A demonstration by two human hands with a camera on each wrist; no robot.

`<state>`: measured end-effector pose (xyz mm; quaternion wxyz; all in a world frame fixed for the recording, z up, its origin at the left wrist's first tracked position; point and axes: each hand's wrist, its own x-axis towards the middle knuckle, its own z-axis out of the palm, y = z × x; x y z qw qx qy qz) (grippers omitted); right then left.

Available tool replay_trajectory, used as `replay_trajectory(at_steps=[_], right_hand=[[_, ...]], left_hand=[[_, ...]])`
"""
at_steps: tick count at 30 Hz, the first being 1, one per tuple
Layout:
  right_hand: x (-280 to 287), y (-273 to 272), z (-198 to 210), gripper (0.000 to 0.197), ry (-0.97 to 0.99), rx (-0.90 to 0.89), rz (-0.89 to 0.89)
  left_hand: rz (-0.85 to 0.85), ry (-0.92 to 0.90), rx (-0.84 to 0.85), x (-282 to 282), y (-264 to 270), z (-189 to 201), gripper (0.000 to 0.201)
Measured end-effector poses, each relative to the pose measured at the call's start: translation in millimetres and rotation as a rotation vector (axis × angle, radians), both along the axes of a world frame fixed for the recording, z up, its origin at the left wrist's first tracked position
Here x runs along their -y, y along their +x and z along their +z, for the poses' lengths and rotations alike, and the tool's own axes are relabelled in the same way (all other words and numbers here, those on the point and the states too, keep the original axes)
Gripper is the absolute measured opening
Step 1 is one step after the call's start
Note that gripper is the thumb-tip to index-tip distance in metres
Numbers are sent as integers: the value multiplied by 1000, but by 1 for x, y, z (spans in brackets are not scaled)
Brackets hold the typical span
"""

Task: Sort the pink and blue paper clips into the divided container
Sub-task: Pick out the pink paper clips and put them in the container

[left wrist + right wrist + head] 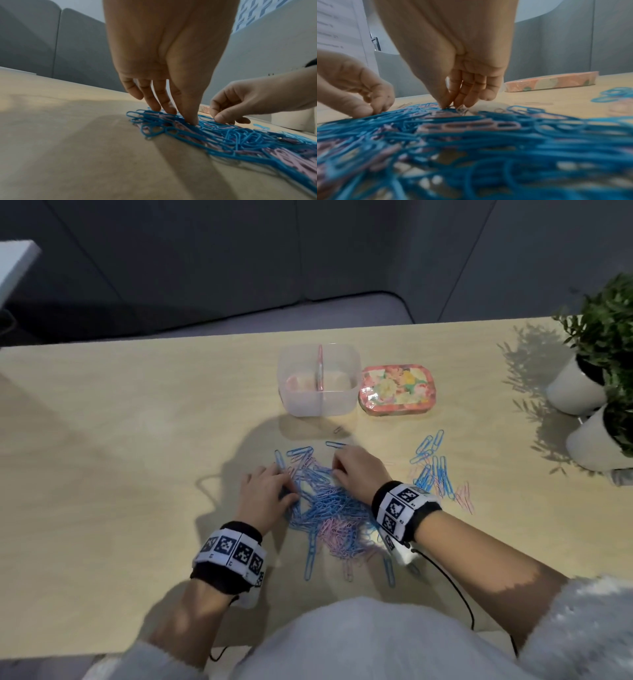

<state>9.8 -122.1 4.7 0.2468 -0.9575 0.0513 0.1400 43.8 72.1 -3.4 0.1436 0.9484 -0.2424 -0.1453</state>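
A tangled pile of blue and pink paper clips (329,508) lies on the wooden table (137,457) in front of me. My left hand (286,486) rests on the pile's left edge, and its straight fingers and thumb (192,119) press down on the clips. My right hand (337,469) is at the pile's far edge, where thumb and forefinger pinch a paper clip (447,107) with the other fingers curled. I cannot tell that clip's colour. The clear divided container (352,402) stands beyond the pile, with a pinkish mass in its left compartment.
A floral tin lid (395,390) lies right of the container. A smaller scatter of clips (435,470) lies right of my right wrist. Two white plant pots (575,392) stand at the table's right edge. A cable (452,587) trails from my right wrist.
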Motion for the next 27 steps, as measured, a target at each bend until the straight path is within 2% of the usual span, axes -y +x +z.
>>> replay_trajectory(at_steps=[6, 10, 12, 18, 23, 27], right_hand=[[12, -8, -2, 11, -3, -17, -60], [30, -12, 0, 11, -154, 70, -237], [35, -12, 2, 15, -202, 84, -270], [27, 13, 3, 20, -100, 129, -195], [19, 32, 0, 17, -44, 31, -122], [26, 27, -6, 17, -171, 59, -214]], left_hand=[[112, -78, 71, 25, 16, -2, 17], [138, -74, 45, 43, 33, -2, 20], [146, -61, 20, 46, 40, -4, 17], [167, -71, -27, 46, 46, -5, 14], [354, -246, -52, 28, 57, 4, 14], [318, -117, 70, 3, 65, 2, 15]])
